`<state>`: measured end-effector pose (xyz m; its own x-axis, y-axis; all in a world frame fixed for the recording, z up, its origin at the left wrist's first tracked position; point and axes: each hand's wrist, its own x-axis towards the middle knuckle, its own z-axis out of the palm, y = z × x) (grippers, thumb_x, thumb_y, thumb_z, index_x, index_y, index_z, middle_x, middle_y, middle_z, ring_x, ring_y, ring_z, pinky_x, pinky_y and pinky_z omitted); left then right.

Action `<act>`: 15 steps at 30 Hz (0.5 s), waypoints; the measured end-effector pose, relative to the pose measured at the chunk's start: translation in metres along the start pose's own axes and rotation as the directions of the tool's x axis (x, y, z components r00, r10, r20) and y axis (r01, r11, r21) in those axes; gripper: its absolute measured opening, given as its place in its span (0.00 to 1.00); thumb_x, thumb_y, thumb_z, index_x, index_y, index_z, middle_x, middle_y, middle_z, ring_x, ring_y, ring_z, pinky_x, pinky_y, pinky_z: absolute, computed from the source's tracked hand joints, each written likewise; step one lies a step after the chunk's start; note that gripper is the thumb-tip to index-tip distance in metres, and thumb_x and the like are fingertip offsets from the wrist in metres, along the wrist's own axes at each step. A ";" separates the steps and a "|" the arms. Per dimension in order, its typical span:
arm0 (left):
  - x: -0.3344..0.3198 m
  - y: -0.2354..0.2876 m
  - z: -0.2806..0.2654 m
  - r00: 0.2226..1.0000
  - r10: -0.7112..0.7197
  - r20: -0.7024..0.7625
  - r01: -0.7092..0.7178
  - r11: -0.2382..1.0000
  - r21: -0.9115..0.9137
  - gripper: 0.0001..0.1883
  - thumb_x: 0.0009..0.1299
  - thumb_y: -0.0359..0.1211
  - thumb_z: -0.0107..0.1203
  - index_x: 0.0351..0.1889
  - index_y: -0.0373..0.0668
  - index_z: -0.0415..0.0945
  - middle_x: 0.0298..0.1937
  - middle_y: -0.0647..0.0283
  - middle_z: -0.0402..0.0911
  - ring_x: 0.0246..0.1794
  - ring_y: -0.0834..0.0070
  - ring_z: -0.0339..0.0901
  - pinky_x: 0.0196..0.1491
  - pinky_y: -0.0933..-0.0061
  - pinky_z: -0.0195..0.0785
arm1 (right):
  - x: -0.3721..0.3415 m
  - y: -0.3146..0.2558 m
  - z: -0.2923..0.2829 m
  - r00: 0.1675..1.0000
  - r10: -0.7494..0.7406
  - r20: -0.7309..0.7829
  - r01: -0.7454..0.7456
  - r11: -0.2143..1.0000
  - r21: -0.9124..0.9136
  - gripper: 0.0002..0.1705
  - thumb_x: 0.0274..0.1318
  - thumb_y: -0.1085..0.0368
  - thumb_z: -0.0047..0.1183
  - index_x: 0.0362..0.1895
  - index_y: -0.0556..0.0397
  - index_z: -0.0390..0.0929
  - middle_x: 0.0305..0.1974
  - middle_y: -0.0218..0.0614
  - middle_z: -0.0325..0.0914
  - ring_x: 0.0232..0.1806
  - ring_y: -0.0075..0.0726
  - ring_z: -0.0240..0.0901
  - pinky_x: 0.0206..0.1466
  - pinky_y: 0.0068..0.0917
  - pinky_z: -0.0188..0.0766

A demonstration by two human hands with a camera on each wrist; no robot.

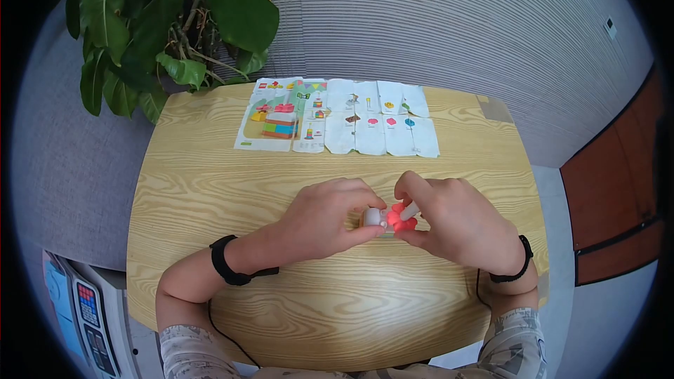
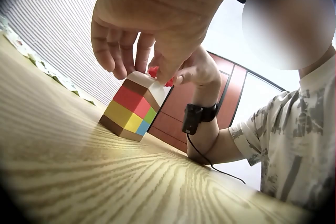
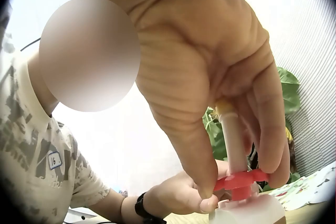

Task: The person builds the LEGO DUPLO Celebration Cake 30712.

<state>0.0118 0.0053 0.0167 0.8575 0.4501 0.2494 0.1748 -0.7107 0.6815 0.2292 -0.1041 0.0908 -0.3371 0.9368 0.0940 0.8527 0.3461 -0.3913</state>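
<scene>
A small stack of toy building blocks (image 2: 130, 102) stands on the table, brown at the bottom, then yellow, red, brown, and a white rounded block (image 1: 372, 217) on top. My left hand (image 1: 323, 216) grips that white block between thumb and fingers. Thumb and fingertips of my right hand (image 1: 463, 221) pinch a red flower-shaped piece (image 3: 240, 180) at its edges, right at the studs of the white block. Up from the flower piece, beneath my right palm, stands a white candle piece (image 3: 233, 142) with a yellow tip. Green and blue blocks show on the stack's side.
A creased instruction sheet (image 1: 337, 116) with block pictures lies along the far edge of the wooden table (image 1: 295, 323). A leafy plant (image 1: 175, 28) hangs over the back left corner. Each wrist wears a black strap (image 1: 226, 260) with a cable.
</scene>
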 end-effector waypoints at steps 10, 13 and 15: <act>-0.002 0.001 0.002 0.992 0.114 -0.056 -0.110 0.992 0.065 0.14 0.68 0.36 0.73 0.50 0.45 0.90 0.50 0.62 0.91 0.48 0.62 0.88 0.50 0.63 0.81 | 0.000 -0.001 -0.002 1.000 -0.010 0.007 0.010 1.000 -0.001 0.22 0.59 0.66 0.72 0.44 0.55 0.67 0.27 0.48 0.82 0.32 0.61 0.84 0.32 0.51 0.78; -0.001 0.003 0.000 0.994 0.103 -0.039 -0.100 0.992 0.077 0.14 0.68 0.37 0.74 0.50 0.44 0.90 0.49 0.62 0.92 0.47 0.62 0.88 0.49 0.64 0.81 | 0.002 0.001 0.002 0.999 -0.035 -0.029 0.036 0.999 0.026 0.22 0.60 0.66 0.72 0.44 0.55 0.67 0.27 0.47 0.82 0.33 0.61 0.84 0.33 0.51 0.78; -0.001 0.002 0.000 0.994 0.103 -0.031 -0.100 0.992 0.083 0.13 0.68 0.37 0.74 0.49 0.44 0.90 0.48 0.62 0.92 0.47 0.62 0.88 0.48 0.64 0.82 | 0.004 0.002 0.003 0.999 -0.029 -0.037 0.031 0.999 0.034 0.22 0.60 0.66 0.71 0.45 0.55 0.67 0.29 0.47 0.83 0.34 0.61 0.84 0.33 0.51 0.78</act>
<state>0.0111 0.0032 0.0174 0.8556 0.3908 0.3394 0.1274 -0.7945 0.5937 0.2284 -0.1002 0.0873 -0.3470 0.9275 0.1391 0.8278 0.3726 -0.4194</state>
